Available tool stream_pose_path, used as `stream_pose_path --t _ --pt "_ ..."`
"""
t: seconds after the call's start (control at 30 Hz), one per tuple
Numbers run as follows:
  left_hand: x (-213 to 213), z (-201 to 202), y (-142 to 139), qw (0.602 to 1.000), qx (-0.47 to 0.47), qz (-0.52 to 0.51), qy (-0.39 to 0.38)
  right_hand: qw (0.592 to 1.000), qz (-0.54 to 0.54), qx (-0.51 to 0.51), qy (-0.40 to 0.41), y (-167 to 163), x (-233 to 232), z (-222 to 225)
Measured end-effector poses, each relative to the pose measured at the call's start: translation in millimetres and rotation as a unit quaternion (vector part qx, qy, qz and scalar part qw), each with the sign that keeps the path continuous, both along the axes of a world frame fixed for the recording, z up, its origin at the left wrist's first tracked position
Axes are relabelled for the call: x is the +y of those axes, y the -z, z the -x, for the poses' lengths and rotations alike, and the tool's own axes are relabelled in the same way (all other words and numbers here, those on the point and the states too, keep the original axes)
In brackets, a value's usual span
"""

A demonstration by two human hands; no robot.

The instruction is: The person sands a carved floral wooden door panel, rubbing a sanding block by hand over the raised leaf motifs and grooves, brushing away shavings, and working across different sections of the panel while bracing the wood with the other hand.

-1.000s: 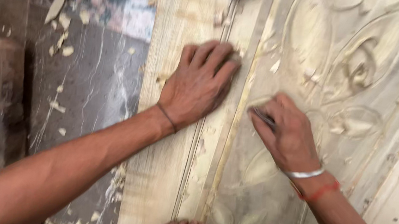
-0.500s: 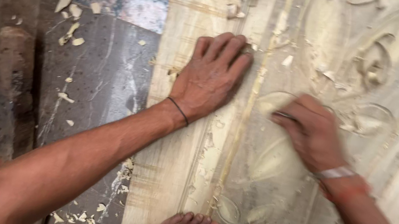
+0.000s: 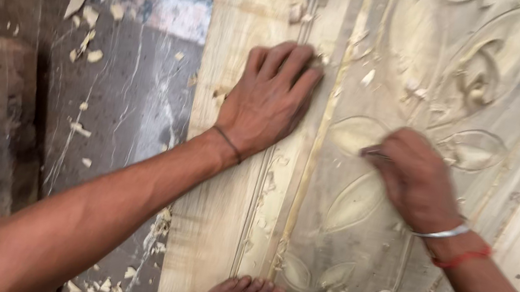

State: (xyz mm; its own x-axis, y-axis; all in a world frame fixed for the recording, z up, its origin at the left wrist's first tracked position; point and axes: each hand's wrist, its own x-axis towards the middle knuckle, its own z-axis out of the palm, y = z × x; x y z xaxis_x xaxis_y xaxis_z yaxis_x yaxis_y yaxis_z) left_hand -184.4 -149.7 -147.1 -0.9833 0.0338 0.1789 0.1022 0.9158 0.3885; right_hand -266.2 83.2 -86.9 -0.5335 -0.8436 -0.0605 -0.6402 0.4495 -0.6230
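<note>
Pressing flat, open left hand [image 3: 272, 100] near carved panel [image 3: 416, 66] edge; right hand [image 3: 414, 179] grip clenched on tool [image 3: 372, 152]

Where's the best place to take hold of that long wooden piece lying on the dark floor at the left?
Grip the wooden piece around its middle, coming straight down from above. It lies flat on the dark floor with its long sides bare, well apart from the left hand pressed on the carved panel. Its lower end is blurred, so avoid it.
</note>
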Motion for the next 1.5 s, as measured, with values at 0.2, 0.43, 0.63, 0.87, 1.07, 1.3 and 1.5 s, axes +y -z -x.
stream_pose_path --t 0.2,0.43,0.63,0.87,1.07,1.3,1.5 --pt "0.7 -1.2 2.6 0.999 0.044 0.011 -0.011 1.0 0.012 0.013 0.002 9.8 6.3 -1.0" --pt "0.6 -2.0 3.0 0.999 0.005 0.037 -0.003 1.0 -0.004 -0.016 -0.014 14.2 16.0 5.3" --pt "-0.4 -0.4 4.9 0.999 -0.004 0.039 -0.002 0.999 0.001 0.022 -0.035 11.1 18.5 7.2" --pt "0.2 -0.2 8.8 1.0 0.011 0.028 0.003 0.996 0.017 0.037 -0.08 10.4 20.4 10.6" --pt "-0.6 0.4 8.2 1.0 0.02 0.019 0.003 0.998 -0.035 0.018 -0.05 12.5 19.0 7.1" --pt "-0.7 0.4 5.6 1.0 0.008 0.011 -0.002 0.997 0.006 0.055 -0.049 8.4 21.1 7.1" --pt "-0.6 -1.6 0.7 0.998 0.003 0.059 0.0 0.995 0.02 0.082 -0.058 17.0 27.0 5.3"
